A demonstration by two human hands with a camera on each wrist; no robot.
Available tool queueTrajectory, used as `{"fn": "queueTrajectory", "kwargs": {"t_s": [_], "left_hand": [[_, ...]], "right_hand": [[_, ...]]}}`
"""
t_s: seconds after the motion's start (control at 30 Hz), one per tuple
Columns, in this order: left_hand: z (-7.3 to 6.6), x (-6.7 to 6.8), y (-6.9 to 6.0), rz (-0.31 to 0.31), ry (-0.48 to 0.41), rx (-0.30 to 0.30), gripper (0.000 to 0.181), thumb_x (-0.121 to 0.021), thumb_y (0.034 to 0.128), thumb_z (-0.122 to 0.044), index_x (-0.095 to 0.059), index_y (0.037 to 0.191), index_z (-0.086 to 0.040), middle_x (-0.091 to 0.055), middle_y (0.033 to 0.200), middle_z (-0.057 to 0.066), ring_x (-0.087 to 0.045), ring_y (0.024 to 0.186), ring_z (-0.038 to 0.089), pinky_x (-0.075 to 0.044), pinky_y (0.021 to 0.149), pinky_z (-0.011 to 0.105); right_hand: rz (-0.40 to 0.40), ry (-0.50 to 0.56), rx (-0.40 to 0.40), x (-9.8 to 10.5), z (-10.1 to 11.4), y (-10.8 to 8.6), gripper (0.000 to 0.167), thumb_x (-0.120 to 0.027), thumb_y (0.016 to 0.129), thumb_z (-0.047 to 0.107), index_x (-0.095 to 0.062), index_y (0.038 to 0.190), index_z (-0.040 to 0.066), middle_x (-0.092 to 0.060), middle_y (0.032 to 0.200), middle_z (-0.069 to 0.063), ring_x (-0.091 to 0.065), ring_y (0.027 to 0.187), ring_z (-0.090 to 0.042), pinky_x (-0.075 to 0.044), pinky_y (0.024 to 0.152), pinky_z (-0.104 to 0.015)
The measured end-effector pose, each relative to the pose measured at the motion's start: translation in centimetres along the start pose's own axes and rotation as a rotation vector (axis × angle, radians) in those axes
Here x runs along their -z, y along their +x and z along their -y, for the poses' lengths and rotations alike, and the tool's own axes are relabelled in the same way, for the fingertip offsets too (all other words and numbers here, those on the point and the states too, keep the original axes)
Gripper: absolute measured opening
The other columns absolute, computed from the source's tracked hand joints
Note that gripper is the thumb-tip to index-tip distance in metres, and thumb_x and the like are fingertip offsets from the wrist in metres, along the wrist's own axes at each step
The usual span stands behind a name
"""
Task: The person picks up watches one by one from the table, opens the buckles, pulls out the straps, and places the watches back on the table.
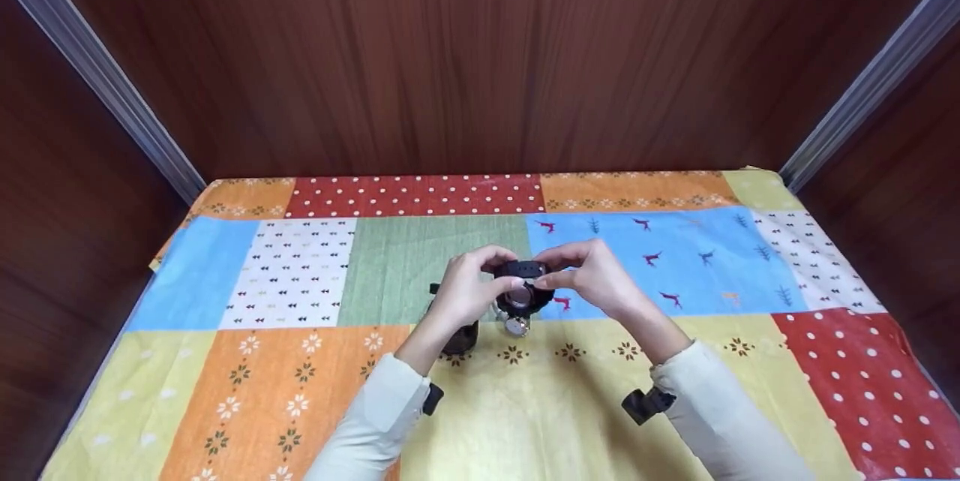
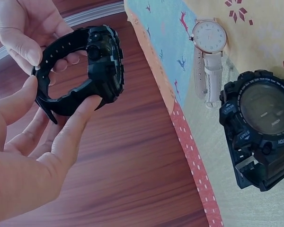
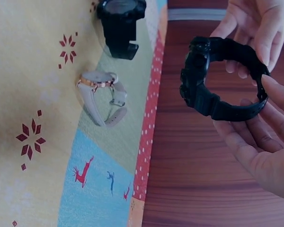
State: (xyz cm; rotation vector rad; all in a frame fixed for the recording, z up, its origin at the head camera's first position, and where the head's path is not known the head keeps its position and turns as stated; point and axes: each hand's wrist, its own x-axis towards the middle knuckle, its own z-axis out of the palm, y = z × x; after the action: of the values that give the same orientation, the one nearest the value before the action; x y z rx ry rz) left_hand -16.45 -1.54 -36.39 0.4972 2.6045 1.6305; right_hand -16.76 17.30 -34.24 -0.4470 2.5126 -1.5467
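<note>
Wood-grain panels (image 1: 465, 53) enclose a desk (image 1: 555, 421) covered in patchwork cloth. Raised above it, the black watch (image 2: 104, 66) is held between both hands, its strap (image 2: 68, 104) bent into a loop. Left hand (image 1: 466, 284): thumb and fingers pinch the strap near where its ends meet. Right hand (image 1: 596, 278): thumb and fingers pinch the perforated length (image 2: 66, 44). Whether the closure is fastened cannot be determined. A white-strapped watch (image 2: 209, 38) and a second black watch (image 2: 267, 113) rest near each other on the desk. The step in hand is judged to be work at the closure. Good practice: steady one end with the left thumb while the right guides the other, keeping both aligned; flex the band gently, without twisting; work clear of the resting watches, so that a slip does not knock them.
</note>
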Motion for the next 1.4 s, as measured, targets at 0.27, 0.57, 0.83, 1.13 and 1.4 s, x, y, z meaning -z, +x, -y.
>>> {"fn": "queueTrajectory", "kwargs": {"t_s": [0.27, 0.57, 0.83, 1.13, 1.4], "left_hand": [[0.4, 0.3, -0.1, -0.005, -0.015, -0.001, 0.022, -0.07, 0.0801, -0.011, -0.065, 0.101, -0.005, -0.066, 0.095, 0.004, -0.058, 0.093, 0.021, -0.043, 0.085, 0.037], [0.9, 0.7, -0.3, -0.005, -0.066, -0.004, 0.022, -0.069, 0.0806, -0.01, -0.066, 0.102, -0.004, -0.066, 0.096, 0.006, -0.058, 0.095, 0.023, -0.042, 0.087, 0.04], [1.0, 0.8, -0.4, -0.002, -0.088, 0.012, 0.022, -0.07, 0.08, -0.01, -0.066, 0.101, -0.004, -0.067, 0.094, 0.007, -0.059, 0.094, 0.023, -0.045, 0.085, 0.041], [1.3, 0.9, -0.4, 0.005, -0.12, 0.036, 0.021, -0.07, 0.0795, -0.008, -0.067, 0.1, -0.003, -0.067, 0.093, 0.008, -0.06, 0.092, 0.021, -0.048, 0.078, 0.031], [1.5, 1.0, -0.5, 0.011, -0.157, 0.064, 0.023, -0.07, 0.0784, -0.003, -0.066, 0.101, 0.001, -0.067, 0.095, 0.01, -0.06, 0.094, 0.022, -0.05, 0.074, 0.028]], "right_hand": [[-0.02, 0.04, 0.002, 0.0, -1.6, 0.5, 0.027, -0.074, 0.072, 0.003, -0.07, 0.099, 0.0, -0.068, 0.087, -0.011, -0.059, 0.089, -0.02, -0.045, 0.079, -0.034], [-0.014, 0.056, 0.002, 0.1, -1.8, 0.5, 0.026, -0.074, 0.073, 0.003, -0.07, 0.098, 0.0, -0.068, 0.085, -0.011, -0.061, 0.083, -0.019, -0.045, 0.077, -0.032], [-0.015, 0.057, -0.011, 0.3, -1.7, 0.4, 0.025, -0.073, 0.073, 0.003, -0.071, 0.097, 0.003, -0.069, 0.085, -0.008, -0.061, 0.083, -0.02, -0.045, 0.078, -0.035], [-0.01, 0.079, -0.002, 0.3, -1.8, 0.4, 0.026, -0.073, 0.073, 0.003, -0.07, 0.099, -0.001, -0.068, 0.086, -0.011, -0.061, 0.082, -0.02, -0.046, 0.077, -0.033], [-0.031, 0.118, -0.021, 0.3, -1.8, 0.3, 0.025, -0.073, 0.074, 0.001, -0.069, 0.098, -0.002, -0.068, 0.087, -0.013, -0.061, 0.082, -0.018, -0.047, 0.077, -0.032]]}}
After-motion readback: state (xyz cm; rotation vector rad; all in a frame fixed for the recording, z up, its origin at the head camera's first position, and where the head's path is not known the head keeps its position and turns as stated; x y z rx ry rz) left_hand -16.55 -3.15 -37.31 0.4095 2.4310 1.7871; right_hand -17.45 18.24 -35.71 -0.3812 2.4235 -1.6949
